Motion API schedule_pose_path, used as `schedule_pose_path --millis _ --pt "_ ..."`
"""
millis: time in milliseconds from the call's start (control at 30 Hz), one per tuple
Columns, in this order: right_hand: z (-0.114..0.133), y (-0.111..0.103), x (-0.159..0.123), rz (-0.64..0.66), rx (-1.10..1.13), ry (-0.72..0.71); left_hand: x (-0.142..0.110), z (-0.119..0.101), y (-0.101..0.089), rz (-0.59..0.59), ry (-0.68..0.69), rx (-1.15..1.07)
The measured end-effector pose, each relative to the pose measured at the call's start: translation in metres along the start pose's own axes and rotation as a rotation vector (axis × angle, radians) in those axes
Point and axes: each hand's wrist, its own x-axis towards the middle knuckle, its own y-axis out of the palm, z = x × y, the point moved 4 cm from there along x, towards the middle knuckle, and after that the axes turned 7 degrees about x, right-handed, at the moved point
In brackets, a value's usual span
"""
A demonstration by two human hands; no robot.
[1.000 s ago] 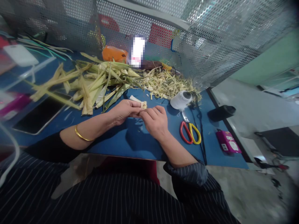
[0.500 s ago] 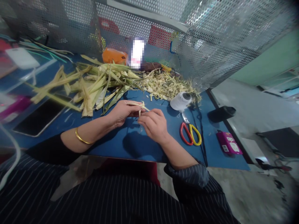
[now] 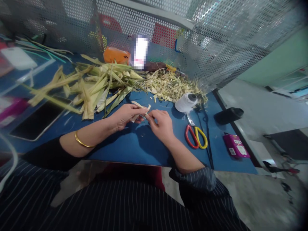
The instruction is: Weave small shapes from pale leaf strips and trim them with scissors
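Note:
My left hand [image 3: 126, 115] and my right hand [image 3: 161, 123] meet over the blue table [image 3: 134, 147], both pinched on a small pale leaf strip [image 3: 141, 109] held between their fingertips. The strip's ends stick out above my left fingers. A gold bangle [image 3: 80, 142] circles my left wrist. Just behind the hands lies a heap of long green-yellow leaves [image 3: 96, 86] and a pile of pale trimmings [image 3: 170, 86].
A white thread spool [image 3: 185, 102] and red-and-yellow scissors [image 3: 196, 136] lie right of my right hand. Further right are a black cylinder [image 3: 228, 115] and a pink box [image 3: 235, 146]. A dark tablet [image 3: 39, 120] lies at left. Perforated metal screens [image 3: 216, 48] enclose the table's back.
The leaf strip has been turned and reworked between my fingers; my right hand has shifted slightly up towards the left hand. The view has moved a little.

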Motion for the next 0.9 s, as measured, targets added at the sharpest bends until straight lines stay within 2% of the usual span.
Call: schedule_pose_path --millis 100,267,433,567,667,767,833,900 --pt "0.006 0.000 -0.001 0.031 -0.228 -0.120 0.000 -0.002 -0.001 -0.020 0.093 0.141" --pt "0.007 0.004 0.000 0.085 -0.325 -0.152 -0.001 -0.003 -0.002 -0.017 0.149 0.225" --pt "0.008 0.004 0.000 0.113 -0.320 -0.155 0.001 -0.002 -0.004 -0.075 0.120 0.143" --pt "0.008 -0.002 0.001 0.157 -0.151 -0.119 0.006 -0.001 -0.007 -0.082 0.046 0.004" --pt "0.003 -0.004 0.002 0.179 0.098 -0.005 0.006 -0.003 -0.008 -0.080 0.027 -0.035" --pt "-0.010 -0.001 0.003 0.139 0.527 0.284 0.002 -0.005 -0.007 -0.060 0.018 -0.028" --pt "-0.020 0.003 0.001 0.052 0.812 0.504 -0.001 -0.006 -0.004 -0.017 0.007 0.001" --pt "-0.027 0.007 0.000 -0.026 0.983 0.647 -0.004 -0.005 0.000 0.040 -0.004 0.034"
